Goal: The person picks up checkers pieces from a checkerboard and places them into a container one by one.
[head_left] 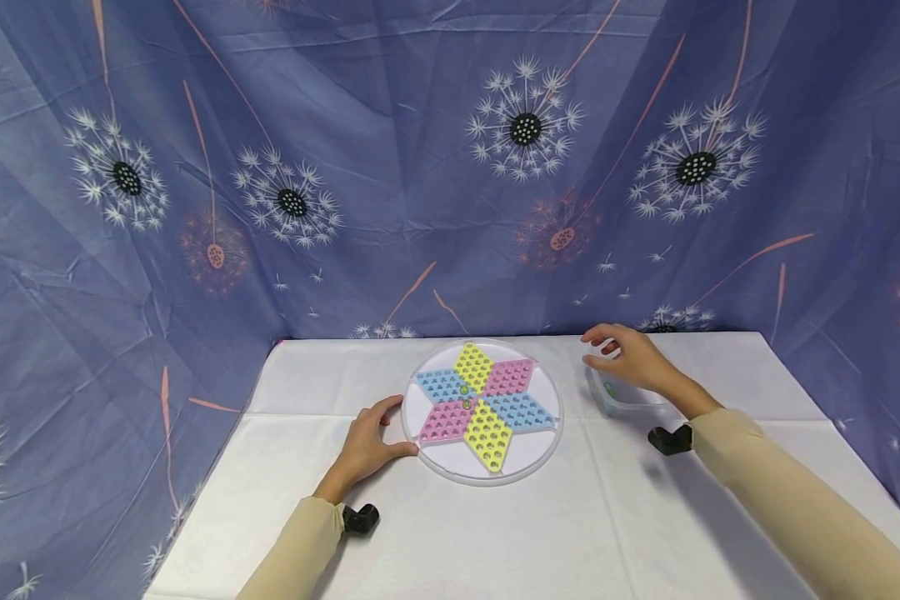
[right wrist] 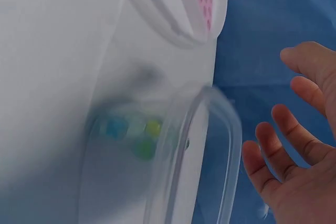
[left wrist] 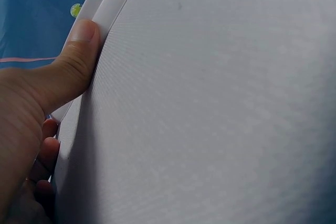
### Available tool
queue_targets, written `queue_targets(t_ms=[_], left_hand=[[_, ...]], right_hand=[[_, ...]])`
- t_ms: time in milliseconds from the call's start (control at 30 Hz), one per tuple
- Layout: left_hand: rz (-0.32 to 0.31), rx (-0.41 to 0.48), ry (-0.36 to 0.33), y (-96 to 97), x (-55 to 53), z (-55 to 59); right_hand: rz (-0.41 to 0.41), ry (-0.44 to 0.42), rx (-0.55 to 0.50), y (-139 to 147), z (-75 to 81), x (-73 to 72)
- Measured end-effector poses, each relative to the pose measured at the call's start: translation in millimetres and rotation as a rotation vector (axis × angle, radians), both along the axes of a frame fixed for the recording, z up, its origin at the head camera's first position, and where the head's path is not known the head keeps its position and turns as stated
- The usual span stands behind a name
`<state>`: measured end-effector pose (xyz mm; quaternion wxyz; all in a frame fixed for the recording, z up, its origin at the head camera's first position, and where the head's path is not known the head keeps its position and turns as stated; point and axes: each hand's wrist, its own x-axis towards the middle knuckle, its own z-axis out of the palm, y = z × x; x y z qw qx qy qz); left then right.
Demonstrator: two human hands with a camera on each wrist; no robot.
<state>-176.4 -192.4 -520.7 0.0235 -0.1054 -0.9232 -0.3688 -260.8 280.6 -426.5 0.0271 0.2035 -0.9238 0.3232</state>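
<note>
A round white Chinese checkers board (head_left: 429, 463) with a pink, yellow and blue star lies on the table. Near the star's centre sit two greenish marbles (head_left: 466, 405). My left hand (head_left: 367, 440) rests against the board's left rim, thumb and index finger spread along it. In the left wrist view, the thumb (left wrist: 79, 61) touches the rim, while the other fingers are partly hidden. Above a clear plastic box (head_left: 611, 403) hovers my right hand (head_left: 628, 357), fingers loosely bent and holding nothing. Blue, green and yellow marbles (right wrist: 145, 149) lie in the box, blurred in the right wrist view.
A white cloth covers the table (head_left: 495, 542). Behind and to the sides hangs a blue curtain (head_left: 390, 167) with dandelion prints, meeting the table's back edge. The box stands to the right of the board, with a gap between them.
</note>
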Motion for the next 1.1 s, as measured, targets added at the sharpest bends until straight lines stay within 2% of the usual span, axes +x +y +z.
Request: queue_targets(t_ms=[333,500,700,1100], left_hand=[[0.007,0.002,-0.022,0.3,0.8,1.6],[0.004,0.005,-0.006,0.0,0.9,1.4],[0.007,0.006,-0.022,-0.1,0.7,1.0],[0.007,0.009,-0.022,-0.4,-0.1,1.6]], right_hand=[[0.070,-0.001,-0.036,-30.6,5.7,-1.9],[0.101,-0.021,-0.062,-51.7,7.9,-3.0],[0.155,-0.039,-0.084,-80.0,8.6,-2.8],[0.260,-0.034,-0.133,-129.2,7.4,-1.1]])
